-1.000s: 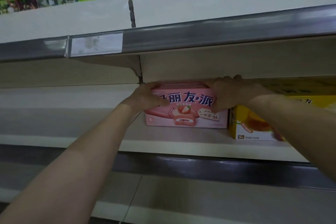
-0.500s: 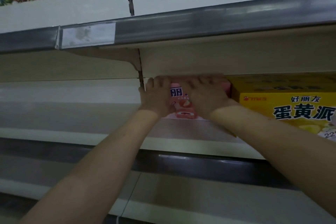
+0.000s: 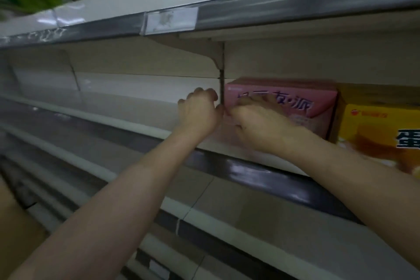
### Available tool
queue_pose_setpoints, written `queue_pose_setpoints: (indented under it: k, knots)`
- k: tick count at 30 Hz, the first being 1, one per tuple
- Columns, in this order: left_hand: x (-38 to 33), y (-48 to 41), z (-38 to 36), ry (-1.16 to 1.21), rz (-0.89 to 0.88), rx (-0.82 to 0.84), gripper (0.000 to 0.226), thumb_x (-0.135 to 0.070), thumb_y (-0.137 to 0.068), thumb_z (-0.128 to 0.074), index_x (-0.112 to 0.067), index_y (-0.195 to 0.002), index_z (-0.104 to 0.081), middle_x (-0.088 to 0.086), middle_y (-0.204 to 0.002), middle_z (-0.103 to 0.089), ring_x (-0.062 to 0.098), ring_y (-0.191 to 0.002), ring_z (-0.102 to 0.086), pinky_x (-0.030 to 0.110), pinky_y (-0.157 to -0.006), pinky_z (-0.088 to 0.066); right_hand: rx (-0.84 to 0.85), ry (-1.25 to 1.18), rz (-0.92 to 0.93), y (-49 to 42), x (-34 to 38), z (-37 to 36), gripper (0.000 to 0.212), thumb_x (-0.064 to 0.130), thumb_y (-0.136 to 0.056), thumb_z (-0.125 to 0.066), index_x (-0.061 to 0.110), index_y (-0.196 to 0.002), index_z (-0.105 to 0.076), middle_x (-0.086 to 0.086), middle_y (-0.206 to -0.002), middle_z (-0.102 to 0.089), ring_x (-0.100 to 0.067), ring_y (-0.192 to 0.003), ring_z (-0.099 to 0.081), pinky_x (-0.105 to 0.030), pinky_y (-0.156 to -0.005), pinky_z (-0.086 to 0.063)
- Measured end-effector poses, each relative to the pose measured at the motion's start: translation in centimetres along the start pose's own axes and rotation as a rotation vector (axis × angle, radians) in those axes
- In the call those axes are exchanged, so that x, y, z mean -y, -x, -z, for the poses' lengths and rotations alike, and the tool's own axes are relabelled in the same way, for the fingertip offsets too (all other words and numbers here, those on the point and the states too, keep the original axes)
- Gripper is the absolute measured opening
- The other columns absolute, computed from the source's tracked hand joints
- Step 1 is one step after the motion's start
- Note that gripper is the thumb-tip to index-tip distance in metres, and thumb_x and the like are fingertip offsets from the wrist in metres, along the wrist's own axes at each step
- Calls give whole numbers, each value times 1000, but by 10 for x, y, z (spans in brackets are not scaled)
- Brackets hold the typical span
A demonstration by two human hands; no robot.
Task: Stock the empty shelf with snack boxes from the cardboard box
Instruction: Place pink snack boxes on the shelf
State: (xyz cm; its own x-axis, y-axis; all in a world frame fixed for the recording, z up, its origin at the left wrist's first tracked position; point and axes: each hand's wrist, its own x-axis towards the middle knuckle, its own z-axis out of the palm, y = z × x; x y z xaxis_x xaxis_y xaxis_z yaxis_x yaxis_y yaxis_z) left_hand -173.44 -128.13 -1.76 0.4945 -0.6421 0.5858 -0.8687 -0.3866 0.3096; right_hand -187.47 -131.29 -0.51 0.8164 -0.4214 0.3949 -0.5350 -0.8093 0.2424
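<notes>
A pink snack box point(image 3: 318, 100) stands on the middle shelf point(image 3: 127, 107), pushed back, with a yellow snack box point(image 3: 377, 127) touching its right side. My right hand point(image 3: 256, 127) is in front of the pink box, its fingers stretched onto the box's lower front. My left hand point(image 3: 197, 112) is just left of the box's left edge with loosely curled fingers and holds nothing. The picture is blurred, so I cannot tell whether the left hand touches the box. The cardboard box is out of view.
A grey price rail point(image 3: 272, 11) fronts the shelf above, with a blank label holder point(image 3: 170, 21). A shelf bracket and upright point(image 3: 221, 68) sit just left of the pink box. Bare shelf runs far to the left, and more shelves point(image 3: 227, 207) lie below.
Both hands have pushed the pink box back against the yellow one and slid off its front toward the left. The camera has swung left and nearer.
</notes>
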Motion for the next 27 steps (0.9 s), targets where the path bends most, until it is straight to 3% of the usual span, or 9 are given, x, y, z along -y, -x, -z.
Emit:
queue_pose_setpoints:
  k: [3,6,11,14,17,21,23,27]
  knots:
    - [36,33,23,50,157,-16,24,-29,-91,-58,-19,-112,-67,6,-112,-66,29,-106,-61,34,-87,-48,8,-68,149,-1,36,1,34,20,-92,-47,23,-125,-57,-6,-124,-57,-28,-118,-47,-40,-97,-31]
    - [75,78,50,-50,308,-15,24,-28,-90,-56,-22,-110,-67,4,-114,-67,29,-108,-60,33,-85,-46,20,-118,305,-1,81,-5,29,24,-93,-47,23,-119,-59,-5,-121,-58,-28,-114,-50,-36,-85,-30]
    - [142,170,98,-197,608,73,23,-27,-88,-55,-20,-107,-66,6,-112,-66,30,-108,-60,35,-88,-49,58,-195,560,12,179,-17,27,25,-92,-49,22,-117,-58,-6,-124,-59,-27,-118,-51,-38,-92,-32]
    - [175,225,131,-245,749,74,20,-26,-87,-56,-19,-102,-67,6,-109,-67,31,-104,-62,33,-82,-50,64,-240,712,27,242,-17,28,24,-94,-47,20,-120,-56,-6,-126,-58,-27,-119,-50,-38,-94,-33]
    - [204,280,166,-333,896,83,24,-31,-89,-60,-22,-111,-66,7,-116,-64,31,-108,-60,31,-78,-43,57,-314,854,44,304,-13,28,28,-94,-48,21,-120,-56,-6,-120,-60,-27,-112,-54,-40,-91,-37]
    - [248,355,206,-411,1071,154,44,-35,-89,-64,-25,-131,-56,6,-134,-53,28,-120,-53,36,-92,-46,111,-436,1030,65,389,-9,39,33,-95,-48,21,-133,-47,-5,-124,-57,-26,-110,-58,-37,-84,-44]
    - [274,393,225,-406,1174,170,49,-35,-88,-65,-24,-134,-54,7,-137,-49,28,-122,-51,41,-97,-47,152,-462,1099,74,431,-8,42,34,-96,-48,21,-136,-43,-4,-124,-56,-26,-108,-58,-37,-84,-45]
    - [320,469,259,-369,1362,155,49,-31,-89,-63,-19,-135,-53,7,-137,-51,27,-118,-54,42,-95,-49,252,-475,1245,96,509,-9,43,37,-97,-46,20,-136,-41,-6,-123,-54,-27,-105,-59,-39,-83,-50]
